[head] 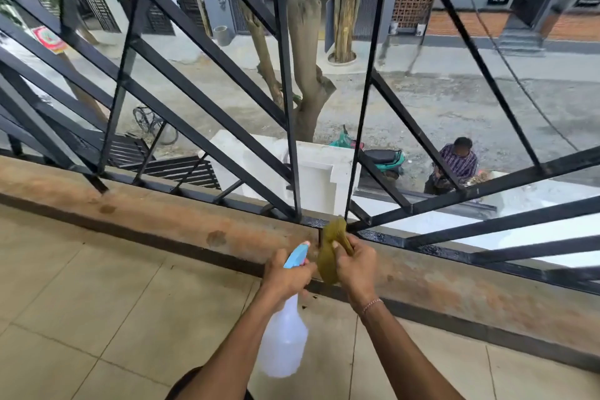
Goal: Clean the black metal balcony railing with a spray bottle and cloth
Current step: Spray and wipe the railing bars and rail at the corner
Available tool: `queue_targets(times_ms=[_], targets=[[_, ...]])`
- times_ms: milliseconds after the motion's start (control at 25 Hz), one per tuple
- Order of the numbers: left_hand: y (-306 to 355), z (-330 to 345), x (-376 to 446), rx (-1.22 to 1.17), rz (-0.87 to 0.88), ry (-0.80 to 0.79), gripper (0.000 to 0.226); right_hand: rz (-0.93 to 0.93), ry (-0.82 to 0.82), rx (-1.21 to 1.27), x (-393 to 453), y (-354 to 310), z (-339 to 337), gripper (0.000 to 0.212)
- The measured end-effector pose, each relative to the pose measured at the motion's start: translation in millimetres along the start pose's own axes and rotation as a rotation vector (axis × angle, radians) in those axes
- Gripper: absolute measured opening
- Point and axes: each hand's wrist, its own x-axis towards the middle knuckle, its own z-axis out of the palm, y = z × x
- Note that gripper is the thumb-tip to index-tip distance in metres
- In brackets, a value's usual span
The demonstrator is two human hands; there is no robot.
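The left hand [285, 274] is gripping the spray bottle [284, 334] by its neck, nozzle aimed at the railing [292, 140]. The right hand [355, 265] is clutching the cloth [331, 250], pressing it against the railing's wet bottom bar above the ledge [162, 221].

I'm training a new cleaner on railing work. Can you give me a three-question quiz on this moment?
1. True or false: the left hand grips the spray bottle by its neck.
2. What does the right hand hold? A) a brush B) an olive-green cloth C) a sponge
3. Fill in: the cloth's top meets the railing at its ____ bar, where the bars fan out.

Key: 1 true; 2 B; 3 bottom.
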Motion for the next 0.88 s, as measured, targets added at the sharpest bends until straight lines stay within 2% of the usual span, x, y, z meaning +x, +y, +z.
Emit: queue_targets(times_ms=[120, 200, 280, 400, 480, 600, 720, 840, 880], targets=[[3, 2, 3, -0.022, -0.015, 0.013, 0.023, -0.241, 0.033, -0.346, 10, -16, 14, 0.051], [1, -1, 6, -0.045, -0.023, 0.04, 0.022, -0.313, -0.07, -0.444, 29, -18, 30, 0.076], [-2, -2, 9, -0.039, -0.007, 0.047, 0.024, -0.351, -0.224, -0.681, 53, -9, 50, 0.086], [-6, -2, 12, -0.047, 0.031, 0.047, 0.021, -0.396, -0.402, -1.065, 70, 12, 81, 0.072], [-6, -6, 13, -0.05, 0.056, 0.049, 0.018, -0.423, -0.413, -1.079, 69, 21, 87, 0.064], [-7, -7, 13, -0.033, 0.069, 0.057, 0.013, -0.532, -0.394, -1.174, 65, 32, 65, 0.072], [-3, -6, 9, -0.008, 0.09, 0.054, 0.013, -0.453, -0.356, -1.263, 55, 36, 48, 0.069], [1, -6, 7, -0.035, 0.107, 0.042, 0.01, -0.317, -0.355, -1.245, 57, 28, 70, 0.062], [3, -7, 7, -0.047, 0.111, 0.047, 0.011, -0.328, -0.39, -1.222, 63, 28, 78, 0.062]])
